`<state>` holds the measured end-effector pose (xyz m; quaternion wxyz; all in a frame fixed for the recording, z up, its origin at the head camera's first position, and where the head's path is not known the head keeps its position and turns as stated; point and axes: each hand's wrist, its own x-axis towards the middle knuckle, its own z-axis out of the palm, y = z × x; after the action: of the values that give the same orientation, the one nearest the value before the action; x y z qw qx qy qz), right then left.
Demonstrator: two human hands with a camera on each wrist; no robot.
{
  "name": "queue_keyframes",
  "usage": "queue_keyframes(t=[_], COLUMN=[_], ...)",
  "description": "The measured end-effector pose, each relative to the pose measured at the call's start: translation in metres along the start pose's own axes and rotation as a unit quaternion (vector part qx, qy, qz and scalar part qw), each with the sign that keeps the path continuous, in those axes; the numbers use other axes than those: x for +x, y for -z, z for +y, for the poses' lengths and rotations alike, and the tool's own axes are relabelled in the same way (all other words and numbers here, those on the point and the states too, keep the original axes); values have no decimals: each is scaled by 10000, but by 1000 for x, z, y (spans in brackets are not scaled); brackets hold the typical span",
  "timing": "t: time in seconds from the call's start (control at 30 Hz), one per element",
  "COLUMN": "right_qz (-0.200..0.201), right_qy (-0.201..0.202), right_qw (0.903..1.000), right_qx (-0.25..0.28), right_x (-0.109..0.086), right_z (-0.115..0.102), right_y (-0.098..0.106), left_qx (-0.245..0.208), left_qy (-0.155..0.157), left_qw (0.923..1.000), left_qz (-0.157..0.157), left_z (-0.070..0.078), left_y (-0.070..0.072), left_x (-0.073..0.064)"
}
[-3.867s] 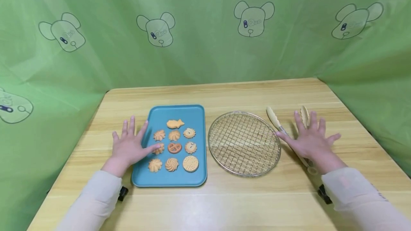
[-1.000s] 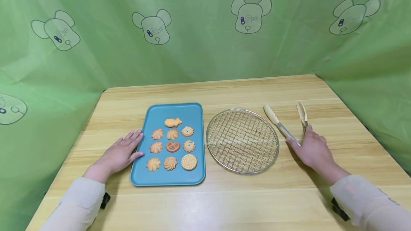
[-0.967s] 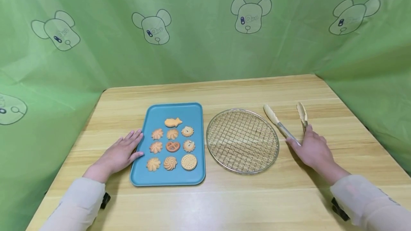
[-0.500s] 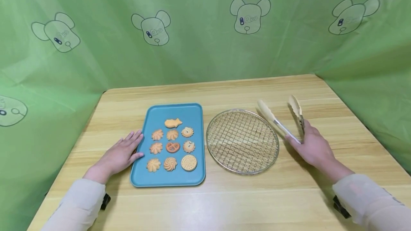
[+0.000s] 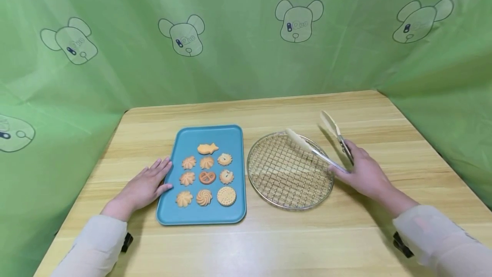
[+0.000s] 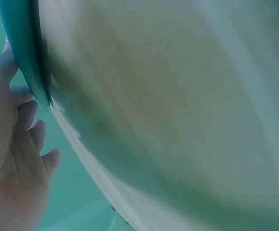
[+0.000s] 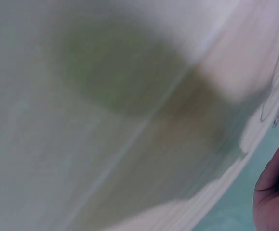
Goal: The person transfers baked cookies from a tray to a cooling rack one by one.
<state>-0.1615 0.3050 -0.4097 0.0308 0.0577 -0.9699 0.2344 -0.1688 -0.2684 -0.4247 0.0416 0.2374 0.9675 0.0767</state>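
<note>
In the head view, my right hand [image 5: 367, 176] grips a pair of metal tongs [image 5: 320, 154] with cream tips. The tongs are spread, one tip over the round wire rack [image 5: 284, 185], the other beyond its far right rim. My left hand [image 5: 138, 189] touches the left rim of a blue tray [image 5: 196, 135], fingers extended. In the left wrist view the fingers of the left hand [image 6: 14, 154] meet the edge of the tray [image 6: 26, 53]. Several cookies lie on the tray, among them a fish-shaped cookie [image 5: 207, 148], a pretzel cookie [image 5: 207, 178] and a round dotted cookie [image 5: 226, 196].
Tray and rack stand side by side on a wooden table [image 5: 269, 247], a narrow strip between them. A green curtain [image 5: 246, 76] with mouse-head drawings hangs behind and at both sides of the table.
My right hand has taken hold of the tongs, lifted them and swung them leftward over the rack. My left hand, earlier spread above the tray, has come down at its left rim and stays there.
</note>
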Motion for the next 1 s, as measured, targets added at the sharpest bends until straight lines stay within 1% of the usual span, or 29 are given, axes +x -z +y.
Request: queue_keyframes(t=[0.2,0.4,0.63,0.8,0.9,1.0], right_qz=[-21,-16,-139,-201,-314,-513], right_qy=[267,685,1154,1432,1549,1687], right_qw=[9996,9976,9932,9894,9872,9838], right_qx=[53,92,97,122,203,313], right_x=[5,8,12,15,17,17], right_z=[-13,-29,-43,-50,-54,-59], right_y=[-6,-9,-14,-19,-19,-19], left_qx=[21,-3,-12,12,15,5], left_qy=[-53,6,-31,-7,-4,9], left_qw=[9999,10000,9998,9999,9999,9999], left_qz=[102,54,181,165,141,123], left_z=[-1,-1,2,1,0,0], left_y=[-1,-2,-1,-2,-2,-1], left_x=[-2,-1,-1,-1,-1,0])
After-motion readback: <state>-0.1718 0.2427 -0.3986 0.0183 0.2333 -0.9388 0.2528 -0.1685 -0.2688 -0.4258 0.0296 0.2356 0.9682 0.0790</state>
